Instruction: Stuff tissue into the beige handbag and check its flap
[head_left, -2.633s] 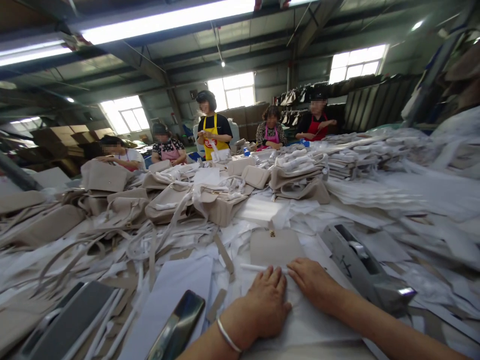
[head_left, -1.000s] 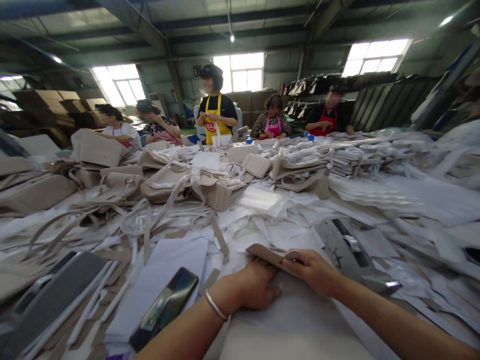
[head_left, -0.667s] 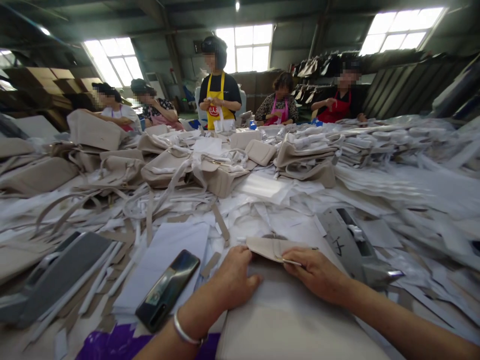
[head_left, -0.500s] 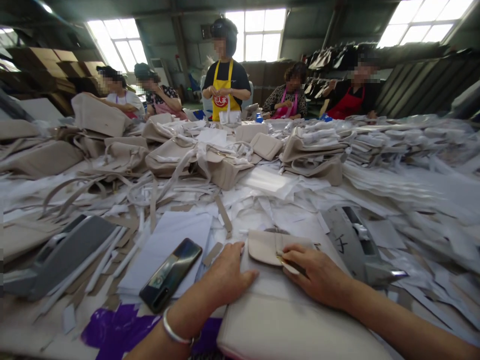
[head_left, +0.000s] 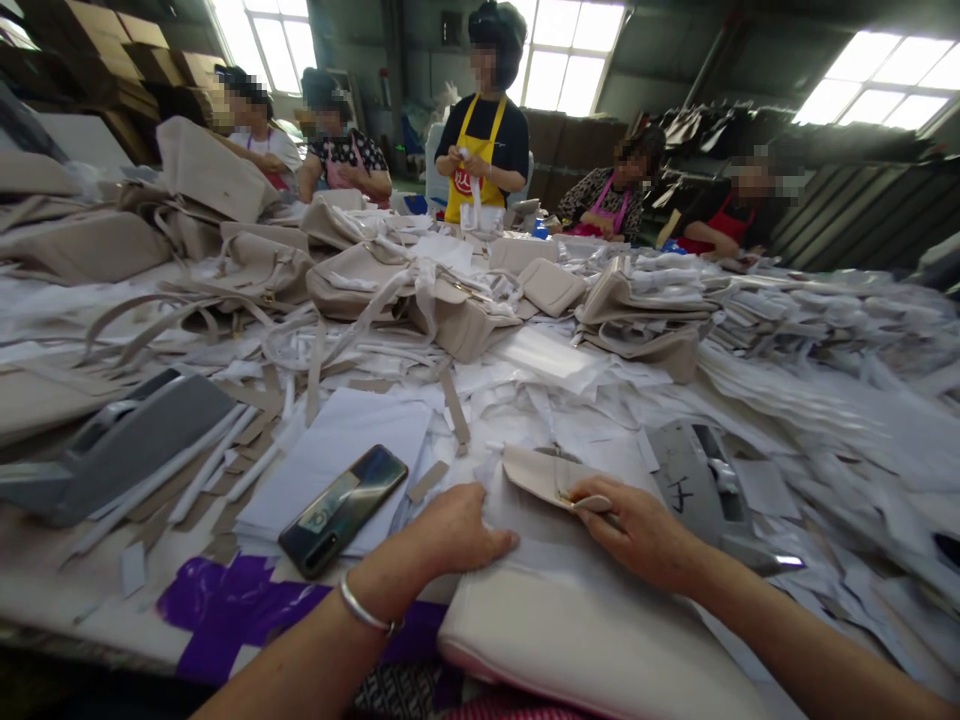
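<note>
A beige handbag [head_left: 570, 630] wrapped in white paper lies flat at the table's near edge. My left hand [head_left: 454, 530] rests on its left side, fingers curled and pressing on the paper. My right hand [head_left: 637, 525] pinches the edge of the bag's beige flap [head_left: 536, 470], which is lifted a little off the bag. A silver bangle [head_left: 365, 612] sits on my left wrist.
A dark phone [head_left: 343, 510] lies on white sheets left of my hands. Grey tape dispensers stand at left [head_left: 112, 450] and right [head_left: 705, 485]. Beige bags [head_left: 420, 295], straps and paper scraps cover the table. Several aproned people work at the far side.
The flap lay flat under both hands; my right hand has lifted and folded it toward me. The view has tilted down, showing the table's near edge.
</note>
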